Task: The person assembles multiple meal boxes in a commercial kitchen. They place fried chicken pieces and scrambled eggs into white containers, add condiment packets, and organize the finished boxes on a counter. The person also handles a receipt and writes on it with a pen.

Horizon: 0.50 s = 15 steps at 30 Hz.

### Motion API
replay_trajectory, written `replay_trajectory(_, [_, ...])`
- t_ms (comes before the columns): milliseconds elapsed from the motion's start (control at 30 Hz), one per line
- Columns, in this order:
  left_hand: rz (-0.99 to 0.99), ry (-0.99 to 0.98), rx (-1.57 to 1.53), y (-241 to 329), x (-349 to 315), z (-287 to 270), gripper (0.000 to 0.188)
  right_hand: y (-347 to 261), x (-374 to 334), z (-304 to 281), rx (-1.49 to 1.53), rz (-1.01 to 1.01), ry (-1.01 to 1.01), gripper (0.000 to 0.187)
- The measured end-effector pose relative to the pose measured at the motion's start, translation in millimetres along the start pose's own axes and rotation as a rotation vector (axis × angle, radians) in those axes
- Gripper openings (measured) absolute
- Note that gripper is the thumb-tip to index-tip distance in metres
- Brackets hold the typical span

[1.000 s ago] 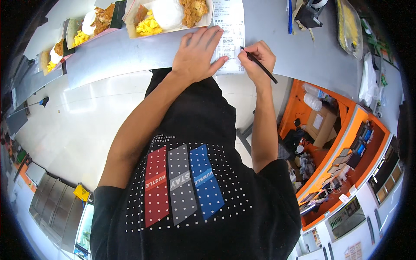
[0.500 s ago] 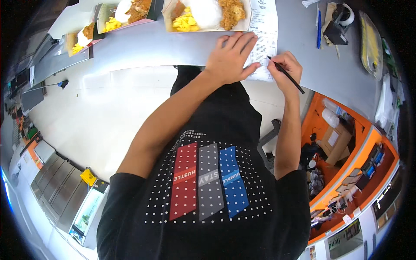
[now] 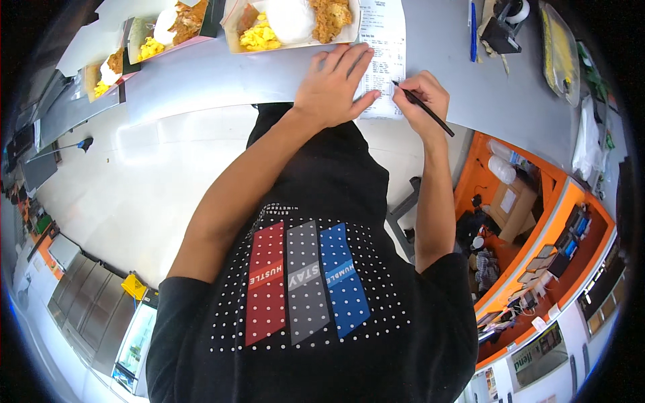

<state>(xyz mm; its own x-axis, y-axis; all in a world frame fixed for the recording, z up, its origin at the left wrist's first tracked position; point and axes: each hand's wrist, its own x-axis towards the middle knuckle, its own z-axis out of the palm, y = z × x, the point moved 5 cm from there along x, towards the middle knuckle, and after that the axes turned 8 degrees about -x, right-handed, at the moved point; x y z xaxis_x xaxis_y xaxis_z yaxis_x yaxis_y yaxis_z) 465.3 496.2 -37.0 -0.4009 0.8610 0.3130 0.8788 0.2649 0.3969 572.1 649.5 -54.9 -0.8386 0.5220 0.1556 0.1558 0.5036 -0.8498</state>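
Note:
A long printed receipt lies on the grey table at its near edge. My left hand rests flat with fingers spread, its fingertips and thumb over the receipt's left side. In my right hand is a slim black pen, pinched between thumb and fingers and slanting down toward the lower right. The pen's tip is at the receipt's right part; whether it touches the paper I cannot tell. Just beyond my left hand stands an open paper meal box with rice, scrambled egg and fried chicken.
Two more meal boxes, a middle one and a smaller one, stand to the left. On the right lie a blue pen, a tape dispenser and a clear pack with yellow contents. Orange shelving stands below, at right.
The whole view has shifted, so the table things and both hands appear further left and slightly higher. My hands keep nearly the same pose on the receipt, the pen still gripped.

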Motion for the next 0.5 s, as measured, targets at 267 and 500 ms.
replay_trajectory(267, [-0.006,-0.012,-0.001,1.1,1.0,-1.0,0.064,1.2,0.7,-0.9,-0.013,0.002,-0.024,0.011])
replay_trajectory(500, [-0.006,-0.017,-0.002,1.3,0.5,1.3,0.064,3.0,-0.4,1.4,0.022,0.008,0.011,0.011])
